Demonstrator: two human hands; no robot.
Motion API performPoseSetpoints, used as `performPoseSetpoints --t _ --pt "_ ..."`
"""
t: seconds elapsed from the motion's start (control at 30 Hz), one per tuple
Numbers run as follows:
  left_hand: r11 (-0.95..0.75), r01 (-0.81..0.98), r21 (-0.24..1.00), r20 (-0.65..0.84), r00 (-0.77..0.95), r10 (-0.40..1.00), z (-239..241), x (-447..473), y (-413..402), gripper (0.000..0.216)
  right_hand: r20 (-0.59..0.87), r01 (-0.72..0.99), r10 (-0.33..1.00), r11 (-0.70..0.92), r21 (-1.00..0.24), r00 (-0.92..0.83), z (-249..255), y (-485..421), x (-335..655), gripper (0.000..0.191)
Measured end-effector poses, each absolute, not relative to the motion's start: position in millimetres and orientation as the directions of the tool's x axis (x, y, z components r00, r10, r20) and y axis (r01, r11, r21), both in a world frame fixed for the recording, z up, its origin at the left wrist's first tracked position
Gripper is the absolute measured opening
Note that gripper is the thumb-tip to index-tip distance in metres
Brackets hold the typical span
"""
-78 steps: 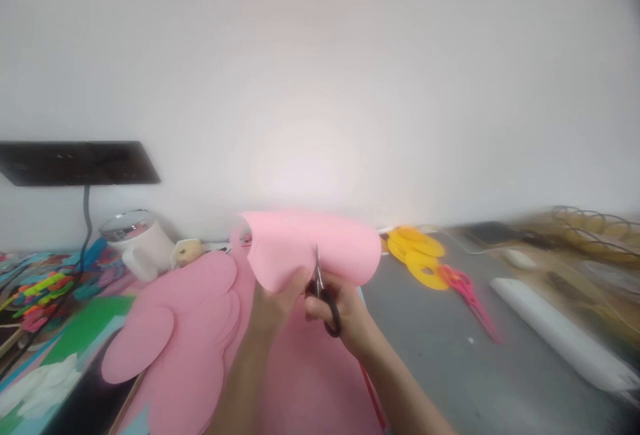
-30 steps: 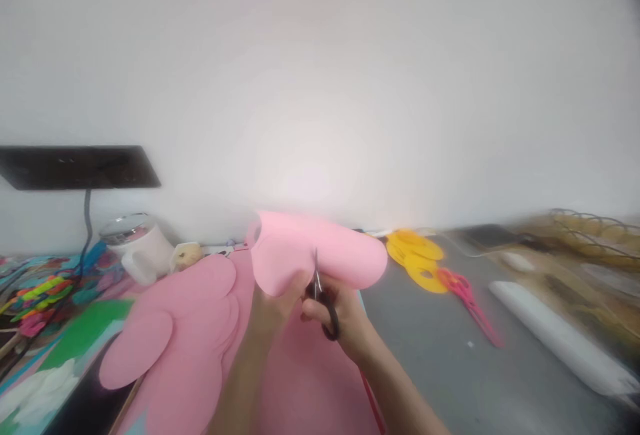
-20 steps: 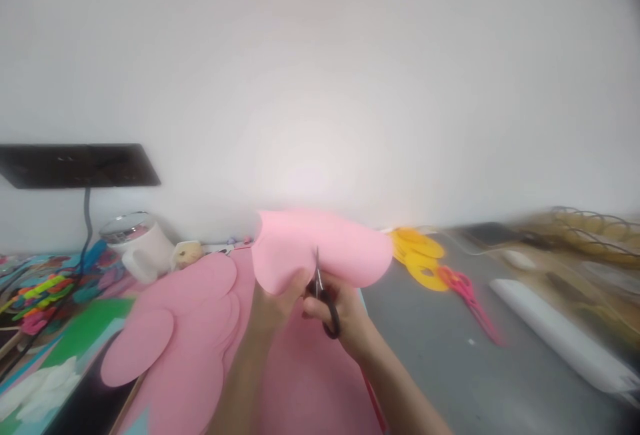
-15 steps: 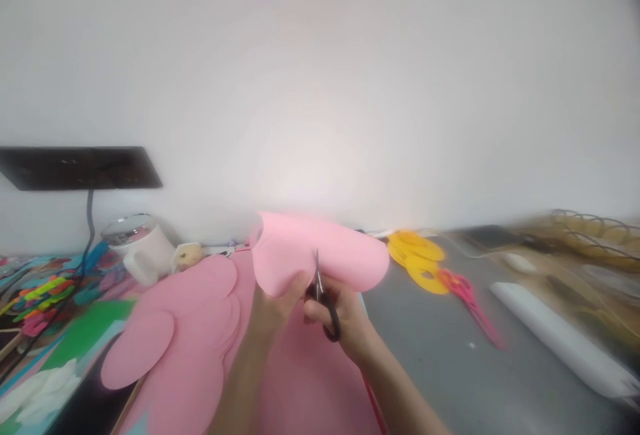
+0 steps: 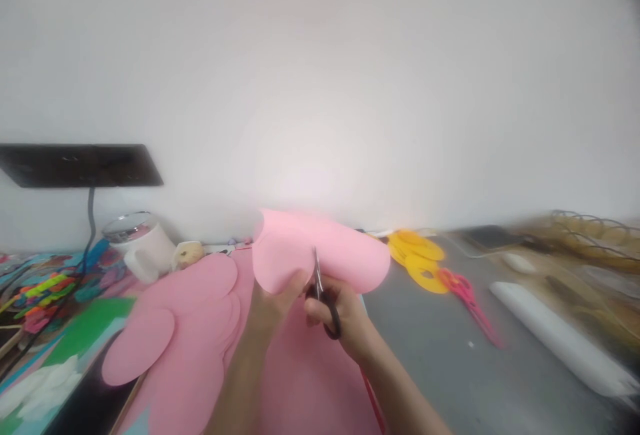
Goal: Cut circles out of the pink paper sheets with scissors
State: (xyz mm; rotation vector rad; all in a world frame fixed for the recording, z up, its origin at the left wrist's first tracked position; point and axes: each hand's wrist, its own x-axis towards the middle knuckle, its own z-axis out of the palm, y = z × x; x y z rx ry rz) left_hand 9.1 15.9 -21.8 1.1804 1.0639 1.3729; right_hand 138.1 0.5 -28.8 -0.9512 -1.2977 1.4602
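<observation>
A sheet of pink paper (image 5: pixel 345 245) is held up above the table, curled over at its right side. My left hand (image 5: pixel 277 305) pinches its lower edge, the thumb lying on the front face. In my right hand (image 5: pixel 347 315) is a pair of scissors with black handles (image 5: pixel 331 315). Their blades point upward against the paper, at a cut line left of its middle. More pink paper (image 5: pixel 310 381) lies flat under my hands. To the left, several pink paper circles (image 5: pixel 140 345) overlap in a pile.
Yellow paper rings (image 5: pixel 423 265) and pink scissors (image 5: pixel 470 305) lie on the grey tabletop (image 5: pixel 425 361) to the right, beside a long white object (image 5: pixel 560 338). At the left stand a white mug (image 5: pixel 150 251) and colourful craft pieces (image 5: pixel 47 298). A wall rises behind.
The scissors have tilted slightly, their tip shifting a little up and left along the paper. Both hands keep their hold, and the rest looks almost the same.
</observation>
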Motion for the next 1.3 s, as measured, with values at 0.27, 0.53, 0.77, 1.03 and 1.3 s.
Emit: performPoseSetpoints --t 0.27,0.53,0.77,1.03,1.3 --pt "-0.143 -0.149 0.978 0.139 -0.041 0.989 -17 8 14 0.014 -0.006 -0.096 0.966 -0.031 -0.995 -0.257 -30 1 140 0.020" --pt "-0.168 -0.139 0.976 0.149 -0.140 0.979 -18 13 13 0.018 -0.010 -0.116 0.965 -0.042 -0.992 -0.262 -30 0 135 0.035" --pt "-0.120 -0.109 0.987 0.107 -0.117 0.987 -21 13 12 0.020 0.082 -0.121 0.970 0.055 -0.991 -0.228 -25 0 134 0.041" --pt "-0.129 -0.120 0.984 0.110 -0.156 0.982 -16 17 8 0.021 0.127 -0.170 0.955 0.083 -0.982 -0.270 -29 2 137 0.039" --pt "-0.149 -0.144 0.978 0.128 -0.146 0.981 -10 17 6 0.013 0.119 -0.168 0.951 0.073 -0.983 -0.285 -29 1 138 0.039"
